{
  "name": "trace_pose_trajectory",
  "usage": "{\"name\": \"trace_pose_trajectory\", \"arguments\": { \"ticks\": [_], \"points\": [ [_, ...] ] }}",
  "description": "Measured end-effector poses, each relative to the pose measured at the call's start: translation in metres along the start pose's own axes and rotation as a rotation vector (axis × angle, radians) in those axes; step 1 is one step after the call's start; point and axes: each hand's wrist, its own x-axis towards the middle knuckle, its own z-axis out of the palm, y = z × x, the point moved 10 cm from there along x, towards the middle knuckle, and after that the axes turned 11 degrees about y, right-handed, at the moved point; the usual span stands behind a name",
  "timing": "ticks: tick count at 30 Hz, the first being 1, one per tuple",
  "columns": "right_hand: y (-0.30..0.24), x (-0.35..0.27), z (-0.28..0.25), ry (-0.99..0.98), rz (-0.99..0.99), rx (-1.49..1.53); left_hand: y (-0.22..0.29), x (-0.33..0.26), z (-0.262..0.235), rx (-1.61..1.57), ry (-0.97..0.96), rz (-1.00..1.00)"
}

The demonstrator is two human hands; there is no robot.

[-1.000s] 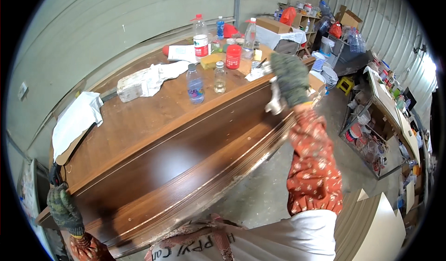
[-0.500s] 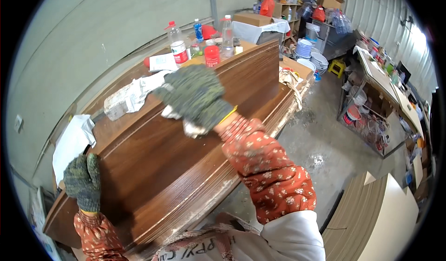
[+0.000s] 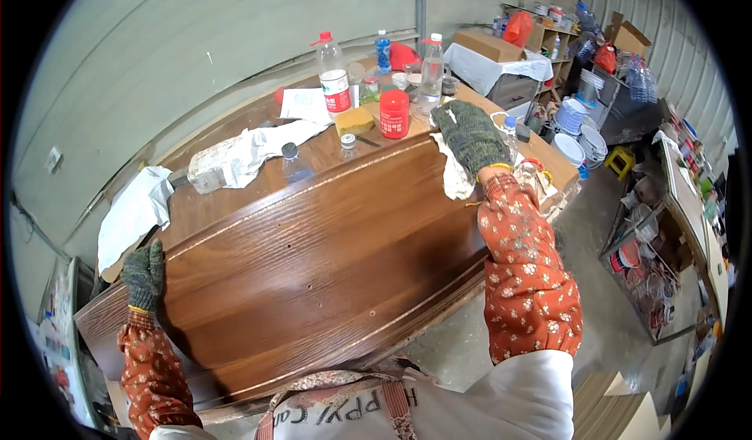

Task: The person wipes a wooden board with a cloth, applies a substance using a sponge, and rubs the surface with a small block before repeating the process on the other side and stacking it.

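Note:
A long brown wooden panel (image 3: pixel 313 244) with grooved edges and small holes lies tilted in front of me on the workbench. My left hand (image 3: pixel 143 275), in a dark grey-green knitted glove, grips the panel's upper edge near its left end. At the upper right corner my right hand (image 3: pixel 471 136), in a matching glove, is closed over a crumpled white cloth (image 3: pixel 457 175) pressed against the panel. The fingertips of the right hand are partly hidden by the glove's bulk and the cloth.
Behind the panel on the workbench (image 3: pixel 254 193) stand a red-capped bottle (image 3: pixel 333 80), a clear bottle (image 3: pixel 431 72), a red canister (image 3: pixel 394 114) and a yellow sponge (image 3: pixel 354 121). White paper (image 3: pixel 137 217) lies at left. Buckets (image 3: pixel 570 117) and a cluttered rack (image 3: pixel 650 260) are at right.
My right hand has swept with the cloth from the panel's middle to its right end. My left hand still holds the left end. My view has shifted, showing more of the panel's face.

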Motion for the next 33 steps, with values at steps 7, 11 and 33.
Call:
{"name": "trace_pose_trajectory", "arguments": {
  "ticks": [7, 11, 33],
  "points": [
    [0.063, -0.034, 0.035, -0.010, -0.187, -0.368, 0.044, -0.017, 0.052, 0.036, -0.252, 0.127],
    [0.070, -0.053, 0.052, -0.075, -0.168, -0.428, 0.037, -0.031, 0.096, 0.085, -0.619, -0.235],
    [-0.052, -0.068, 0.068, -0.092, -0.198, 0.043, 0.051, -0.064, 0.101, 0.011, -0.616, -0.166]
  ]
}}
